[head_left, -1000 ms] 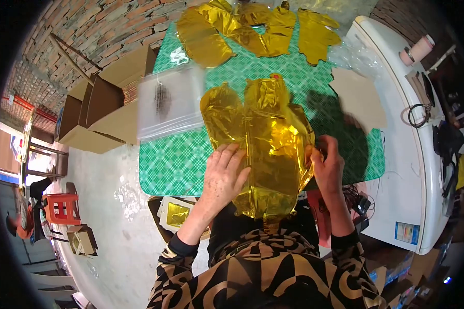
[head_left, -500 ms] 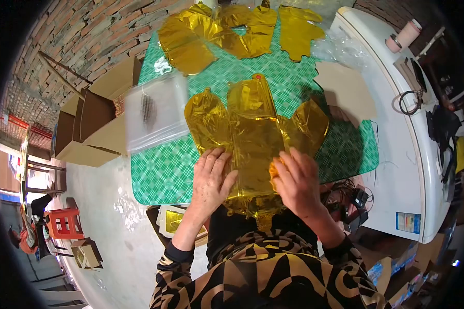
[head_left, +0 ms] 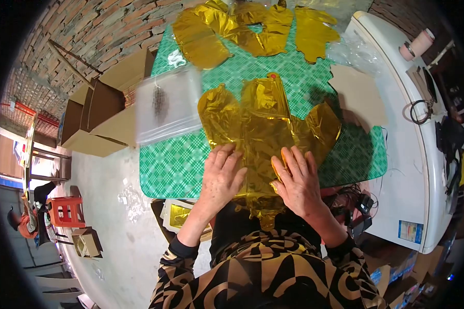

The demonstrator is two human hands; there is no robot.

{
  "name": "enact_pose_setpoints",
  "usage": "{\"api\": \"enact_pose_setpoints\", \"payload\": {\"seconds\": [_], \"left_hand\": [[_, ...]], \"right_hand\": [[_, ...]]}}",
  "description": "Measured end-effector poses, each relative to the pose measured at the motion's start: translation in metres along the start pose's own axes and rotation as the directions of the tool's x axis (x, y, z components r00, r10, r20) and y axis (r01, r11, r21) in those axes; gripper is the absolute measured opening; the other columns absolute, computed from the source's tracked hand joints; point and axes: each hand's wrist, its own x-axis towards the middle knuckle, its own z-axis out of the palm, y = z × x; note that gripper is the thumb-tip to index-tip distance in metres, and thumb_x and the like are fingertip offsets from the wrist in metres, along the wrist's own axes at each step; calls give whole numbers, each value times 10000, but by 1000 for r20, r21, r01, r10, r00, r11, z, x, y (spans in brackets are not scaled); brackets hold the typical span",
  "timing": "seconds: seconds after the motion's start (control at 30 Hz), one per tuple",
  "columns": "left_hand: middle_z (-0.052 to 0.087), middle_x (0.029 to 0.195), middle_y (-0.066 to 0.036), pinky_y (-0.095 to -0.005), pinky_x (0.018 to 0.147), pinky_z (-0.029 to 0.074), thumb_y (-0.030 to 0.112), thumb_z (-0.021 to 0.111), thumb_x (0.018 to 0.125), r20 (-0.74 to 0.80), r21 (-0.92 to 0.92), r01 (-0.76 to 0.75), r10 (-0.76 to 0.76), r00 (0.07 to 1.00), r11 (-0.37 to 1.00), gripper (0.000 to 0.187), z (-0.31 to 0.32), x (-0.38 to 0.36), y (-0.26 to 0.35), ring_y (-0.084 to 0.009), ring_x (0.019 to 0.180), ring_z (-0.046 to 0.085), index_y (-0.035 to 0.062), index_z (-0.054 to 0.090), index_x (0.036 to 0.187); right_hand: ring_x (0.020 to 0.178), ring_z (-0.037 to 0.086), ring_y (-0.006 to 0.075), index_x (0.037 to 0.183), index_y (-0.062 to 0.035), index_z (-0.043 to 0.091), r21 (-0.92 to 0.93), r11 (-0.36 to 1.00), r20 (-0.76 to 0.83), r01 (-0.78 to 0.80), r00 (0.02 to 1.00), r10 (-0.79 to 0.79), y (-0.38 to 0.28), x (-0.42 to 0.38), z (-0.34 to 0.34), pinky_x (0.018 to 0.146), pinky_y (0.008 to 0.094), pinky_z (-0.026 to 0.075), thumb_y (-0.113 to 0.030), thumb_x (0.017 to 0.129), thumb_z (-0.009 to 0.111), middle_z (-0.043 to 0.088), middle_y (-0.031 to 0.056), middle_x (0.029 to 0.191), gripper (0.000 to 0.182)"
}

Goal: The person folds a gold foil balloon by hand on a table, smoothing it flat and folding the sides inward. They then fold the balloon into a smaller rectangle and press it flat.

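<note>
A shiny gold foil piece (head_left: 265, 136) lies spread on the green checked tablecloth (head_left: 170, 167), its lower end hanging over the near edge. My left hand (head_left: 221, 177) rests on its lower left side, palm down, fingers a little apart. On the lower right side lies my right hand (head_left: 296, 180), its fingers spread, with something orange-yellow showing beside and under the fingers. A stack of clear plastic bags (head_left: 167, 105) is left of the foil piece. More gold foil pieces (head_left: 201, 46) lie along the far side of the table.
Open cardboard boxes (head_left: 105, 110) stand left of the table. A torn cardboard sheet (head_left: 358, 98) and crumpled clear plastic (head_left: 353, 54) lie at the right, beside a white appliance (head_left: 397, 154). Cables (head_left: 345, 201) are below the right edge. A red stool (head_left: 67, 212) and a seated person (head_left: 26, 224) are far left.
The whole view has shifted, so the table sits slightly further right. My right hand's fingers have opened out and lie flatter on the foil. My left hand stays on the foil's left side.
</note>
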Motion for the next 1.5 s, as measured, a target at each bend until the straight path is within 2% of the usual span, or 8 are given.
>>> {"api": "enact_pose_setpoints", "payload": {"seconds": [0.4,0.47,0.57,0.67,0.87,0.9,1.1,1.5], "left_hand": [[619,1405,-196,-508,1137,465,110,799,891,9,-7,4,-4,1000,1000,456,0,0,0,-422,1336,555,5,676,1317],[612,1417,-197,-514,1139,462,125,794,899,21,-17,14,-13,1000,1000,457,0,-1,-1,-424,1336,552,11,674,1326],[585,1477,-204,-524,1152,449,154,782,919,11,116,-6,5,1000,993,464,-7,2,4,-431,1376,534,13,667,1346],[552,1536,-212,-533,1171,433,172,765,938,-10,171,-83,86,996,982,461,-15,18,13,-445,1434,503,4,662,1355],[528,1580,-223,-516,1263,365,173,708,957,86,88,-208,200,976,974,490,19,49,18,-384,1531,433,-33,645,1397],[510,1603,-232,-521,1285,336,208,662,991,129,78,-205,194,972,976,509,26,51,16,-384,1543,420,-36,623,1437],[503,1602,-238,-535,1282,333,179,640,1038,169,51,-210,199,965,976,500,41,52,14,-418,1536,423,-14,578,1495],[473,1634,-226,-529,1289,317,200,625,1056,177,63,-223,209,962,973,523,36,53,15,-401,1556,403,11,544,1536]], "right_hand": [[1486,437,411,1462,-50,640,42,999,-10,5,1000,-5,-4,5,2,1246,567,329,-315,921,827,539,226,1537,631],[1479,444,416,1462,-47,639,54,999,-27,6,1000,-5,-3,3,6,1241,576,334,-314,922,826,543,228,1534,630],[1476,445,422,1463,-46,638,64,998,-36,9,999,-7,-2,3,8,1238,581,336,-310,919,830,543,229,1534,634],[1474,446,427,1462,-45,638,55,998,-38,12,999,-10,-2,2,8,1234,584,338,-304,913,836,544,230,1532,638],[1475,444,428,1445,-45,647,42,999,-43,6,999,-4,-3,3,6,1229,607,330,-313,903,842,551,231,1519,635],[1476,442,428,1442,-45,649,39,999,-36,5,999,-3,-3,3,5,1228,615,325,-315,902,842,552,231,1517,634],[1487,433,423,1436,-46,652,19,1000,-27,8,1000,-7,-1,1,7,1236,635,299,-325,901,842,548,230,1514,632],[1517,399,393,1467,-34,610,15,1000,7,-7,1000,7,-2,1,7,1242,641,273,-328,895,841,518,202,1550,683]]}}
